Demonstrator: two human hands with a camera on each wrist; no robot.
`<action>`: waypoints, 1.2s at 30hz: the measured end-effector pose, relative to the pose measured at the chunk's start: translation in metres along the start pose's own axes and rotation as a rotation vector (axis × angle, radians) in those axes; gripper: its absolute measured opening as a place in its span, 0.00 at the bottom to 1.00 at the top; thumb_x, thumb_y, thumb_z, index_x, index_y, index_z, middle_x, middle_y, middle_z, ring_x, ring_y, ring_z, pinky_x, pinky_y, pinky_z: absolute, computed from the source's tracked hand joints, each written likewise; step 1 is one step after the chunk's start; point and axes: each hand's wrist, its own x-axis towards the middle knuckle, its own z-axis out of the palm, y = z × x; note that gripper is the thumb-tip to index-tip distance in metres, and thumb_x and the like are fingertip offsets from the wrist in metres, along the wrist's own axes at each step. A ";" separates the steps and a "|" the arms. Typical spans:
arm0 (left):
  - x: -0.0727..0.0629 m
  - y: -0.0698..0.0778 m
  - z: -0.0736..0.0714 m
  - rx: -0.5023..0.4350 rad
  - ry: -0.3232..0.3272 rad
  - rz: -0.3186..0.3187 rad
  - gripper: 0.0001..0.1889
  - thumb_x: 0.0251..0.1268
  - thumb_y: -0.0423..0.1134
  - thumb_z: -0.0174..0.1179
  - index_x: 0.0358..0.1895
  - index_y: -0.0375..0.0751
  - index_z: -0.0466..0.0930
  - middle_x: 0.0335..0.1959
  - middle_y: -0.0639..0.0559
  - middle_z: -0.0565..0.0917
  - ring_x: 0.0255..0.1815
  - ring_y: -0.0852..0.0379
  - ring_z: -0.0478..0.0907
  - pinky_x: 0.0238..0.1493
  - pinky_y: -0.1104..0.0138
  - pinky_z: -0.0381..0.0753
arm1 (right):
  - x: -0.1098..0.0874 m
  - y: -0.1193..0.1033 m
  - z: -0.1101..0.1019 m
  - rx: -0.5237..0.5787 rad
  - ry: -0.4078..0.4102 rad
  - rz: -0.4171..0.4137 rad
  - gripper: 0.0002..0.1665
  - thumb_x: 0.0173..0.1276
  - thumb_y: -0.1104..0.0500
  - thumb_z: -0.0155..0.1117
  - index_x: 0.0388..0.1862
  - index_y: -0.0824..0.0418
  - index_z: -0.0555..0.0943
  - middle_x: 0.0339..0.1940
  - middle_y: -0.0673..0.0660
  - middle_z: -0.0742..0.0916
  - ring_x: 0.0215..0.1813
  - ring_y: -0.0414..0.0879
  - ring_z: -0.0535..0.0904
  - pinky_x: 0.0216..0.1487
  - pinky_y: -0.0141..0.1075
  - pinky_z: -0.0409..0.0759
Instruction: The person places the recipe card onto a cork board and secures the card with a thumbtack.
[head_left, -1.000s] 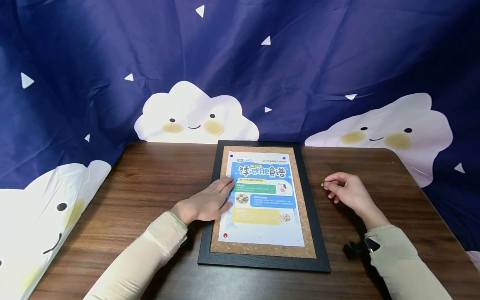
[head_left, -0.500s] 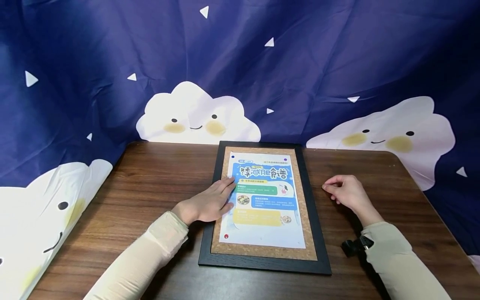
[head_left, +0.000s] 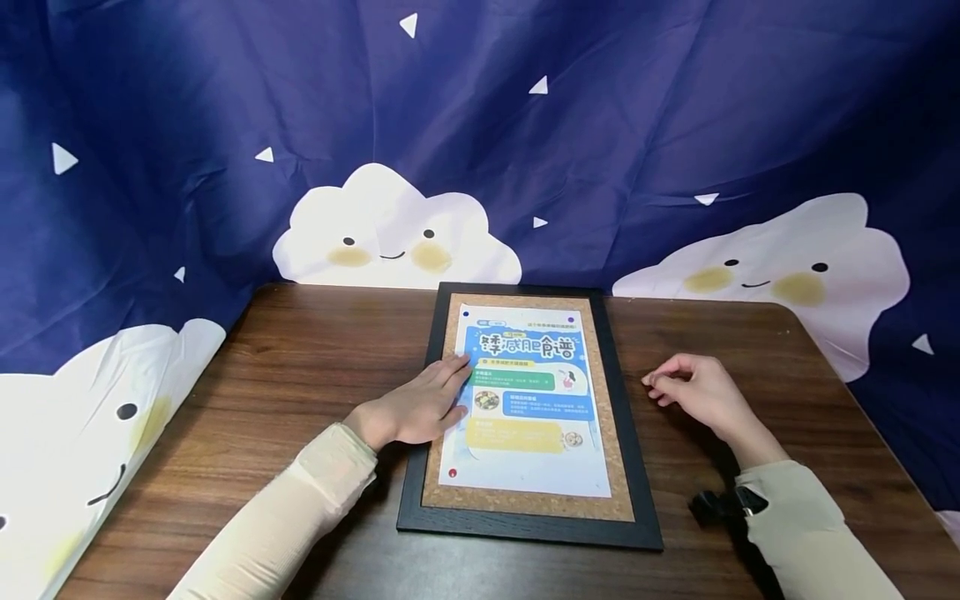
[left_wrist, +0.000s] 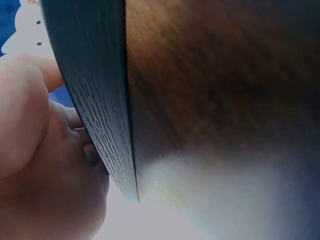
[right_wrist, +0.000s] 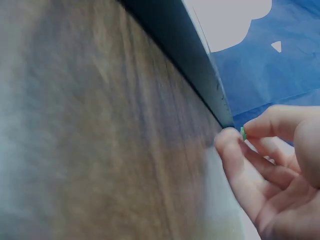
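Note:
A printed poster [head_left: 525,471] lies on a cork board [head_left: 621,479] with a black frame. Pins hold its corners: a blue pin [head_left: 466,314] top left, a purple pin [head_left: 571,320] top right and a red pin [head_left: 452,472] bottom left. My left hand [head_left: 420,404] rests flat across the frame's left side, fingertips on the poster's edge. To the right of the board, my right hand [head_left: 697,387] pinches a small green pushpin [right_wrist: 243,133] between thumb and forefinger. Most of the pin is hidden by the fingertips.
The board lies on a brown wooden table [head_left: 322,350]. Behind it hangs a dark blue cloth [head_left: 480,100] printed with smiling clouds. A black wrist device [head_left: 723,504] hangs at my right sleeve, low over the table.
My right hand has shifted slightly beside the board, and its fingertips have moved around the pushpin. The left hand stays in place on the board. The head view has shifted a little.

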 end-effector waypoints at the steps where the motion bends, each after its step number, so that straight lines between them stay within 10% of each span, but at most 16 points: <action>1: 0.000 0.000 0.000 -0.002 0.001 0.001 0.37 0.92 0.50 0.42 0.89 0.31 0.44 0.92 0.38 0.40 0.93 0.43 0.36 0.92 0.50 0.44 | -0.002 0.000 0.000 0.017 0.002 -0.011 0.09 0.77 0.68 0.63 0.48 0.74 0.86 0.46 0.70 0.93 0.35 0.40 0.89 0.38 0.32 0.90; 36: 0.000 0.001 -0.001 -0.005 -0.013 -0.015 0.38 0.91 0.51 0.42 0.89 0.33 0.42 0.92 0.40 0.39 0.93 0.43 0.35 0.92 0.51 0.44 | -0.025 -0.003 0.013 0.249 -0.104 0.089 0.22 0.82 0.58 0.67 0.57 0.79 0.84 0.33 0.56 0.92 0.31 0.41 0.87 0.35 0.37 0.91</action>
